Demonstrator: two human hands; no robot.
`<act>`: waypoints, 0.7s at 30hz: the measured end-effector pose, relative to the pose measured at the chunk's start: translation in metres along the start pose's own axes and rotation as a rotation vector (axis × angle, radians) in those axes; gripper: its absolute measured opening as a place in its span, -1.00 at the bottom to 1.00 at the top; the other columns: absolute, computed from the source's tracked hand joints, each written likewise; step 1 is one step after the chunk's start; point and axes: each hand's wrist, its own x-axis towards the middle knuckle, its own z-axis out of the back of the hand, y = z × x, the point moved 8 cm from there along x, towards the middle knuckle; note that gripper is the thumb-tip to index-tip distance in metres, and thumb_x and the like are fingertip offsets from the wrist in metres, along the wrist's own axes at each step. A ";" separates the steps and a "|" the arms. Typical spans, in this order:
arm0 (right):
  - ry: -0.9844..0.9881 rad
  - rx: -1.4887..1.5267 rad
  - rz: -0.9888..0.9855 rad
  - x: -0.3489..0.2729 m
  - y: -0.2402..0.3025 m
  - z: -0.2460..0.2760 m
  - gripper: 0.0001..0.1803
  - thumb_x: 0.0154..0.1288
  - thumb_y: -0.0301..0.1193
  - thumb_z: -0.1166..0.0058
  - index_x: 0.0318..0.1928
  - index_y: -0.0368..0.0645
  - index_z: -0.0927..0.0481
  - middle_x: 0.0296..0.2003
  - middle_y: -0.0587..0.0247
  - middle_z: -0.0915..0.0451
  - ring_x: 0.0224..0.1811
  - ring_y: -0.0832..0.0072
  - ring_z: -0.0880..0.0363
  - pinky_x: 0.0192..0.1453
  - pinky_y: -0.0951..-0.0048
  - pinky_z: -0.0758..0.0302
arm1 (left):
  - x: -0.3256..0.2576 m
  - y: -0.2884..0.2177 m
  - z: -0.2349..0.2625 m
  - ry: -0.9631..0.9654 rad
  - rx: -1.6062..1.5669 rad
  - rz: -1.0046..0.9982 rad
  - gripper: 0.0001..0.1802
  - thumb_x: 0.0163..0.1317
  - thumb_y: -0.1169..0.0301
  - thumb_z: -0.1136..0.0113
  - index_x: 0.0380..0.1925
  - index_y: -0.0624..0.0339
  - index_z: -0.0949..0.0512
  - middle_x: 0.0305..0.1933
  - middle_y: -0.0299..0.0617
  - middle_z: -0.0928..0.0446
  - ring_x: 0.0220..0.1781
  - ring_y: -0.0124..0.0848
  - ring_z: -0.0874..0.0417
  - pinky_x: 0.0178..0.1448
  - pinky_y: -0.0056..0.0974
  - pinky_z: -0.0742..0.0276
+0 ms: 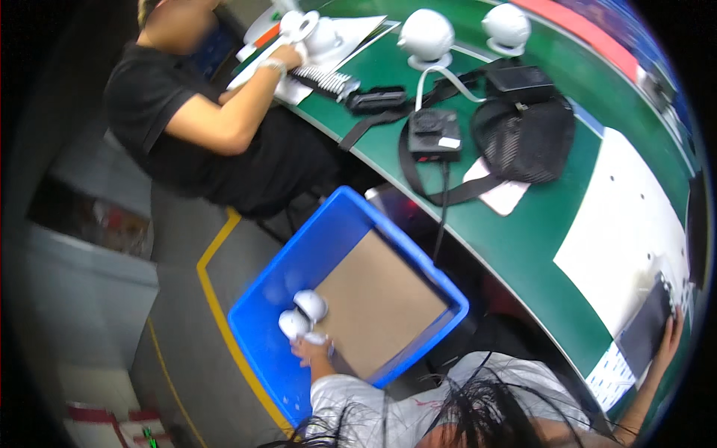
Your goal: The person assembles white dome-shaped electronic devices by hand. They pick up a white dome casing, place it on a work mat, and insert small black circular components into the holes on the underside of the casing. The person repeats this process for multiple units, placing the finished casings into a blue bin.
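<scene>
Inside a blue plastic bin (258, 287), my left hand (314, 351) has its fingers closed at the base of a white ball-shaped device (293, 323). Another rounded white part (311, 305) sits against it, with a dark gap between; I cannot tell whether both belong to one piece. Brown cardboard (381, 306) lines the bin's bottom. Far to the right, my right hand (672, 336) lies on the table with fingers stretched along the edge of a dark grey flat panel (646, 328). Beside that panel are a large white sheet (620, 224) and a white sheet with printed labels (611, 377).
On the green table (538, 250) stand two white ball-shaped devices (426, 37), a black box with a cable (435, 134) and a black mesh bag (526, 142). At the left, a seated person in black (179, 112) handles another white device (317, 33). Yellow floor lines (216, 313) run beside the bin.
</scene>
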 end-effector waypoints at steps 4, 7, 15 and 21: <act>-0.010 0.058 -0.073 -0.002 0.023 -0.008 -0.61 0.31 -0.33 0.17 0.08 -0.26 -0.35 0.06 0.18 -0.37 0.17 0.39 -0.24 0.26 0.47 -0.06 | -0.014 -0.010 -0.001 0.101 0.095 0.148 0.07 -0.37 0.02 -0.43 0.19 -0.13 -0.03 0.11 -0.22 -0.19 0.12 -0.17 -0.30 0.05 0.05 -0.39; -0.054 0.171 -0.076 0.000 0.035 -0.010 -0.66 0.29 -0.39 0.14 0.03 -0.26 -0.38 0.00 0.23 -0.40 0.10 0.49 -0.30 0.21 0.54 -0.10 | 0.007 -0.009 -0.032 0.018 0.205 0.041 0.09 -0.42 -0.01 -0.44 0.16 0.00 -0.07 0.08 -0.14 -0.22 0.05 -0.18 -0.39 0.00 -0.01 -0.44; -0.039 0.332 0.021 -0.003 0.061 -0.021 -0.71 0.22 -0.47 0.11 -0.04 -0.26 -0.39 -0.03 0.21 -0.37 0.06 0.45 -0.29 0.17 0.51 -0.13 | -0.081 -0.080 0.064 0.022 -0.035 -0.635 -0.06 -0.50 -0.02 -0.45 -0.03 0.20 -0.34 -0.08 0.08 -0.43 -0.06 -0.08 -0.51 -0.03 -0.11 -0.46; -0.067 0.329 0.079 -0.005 0.088 -0.014 -0.74 0.19 -0.46 0.07 -0.11 -0.27 -0.43 -0.10 0.15 -0.38 0.00 0.40 -0.33 0.10 0.50 -0.20 | -0.174 -0.141 0.241 -0.295 -0.468 -1.095 -0.08 -0.48 0.18 -0.44 0.02 0.29 -0.32 -0.14 0.06 -0.36 -0.12 -0.02 -0.45 -0.05 -0.14 -0.40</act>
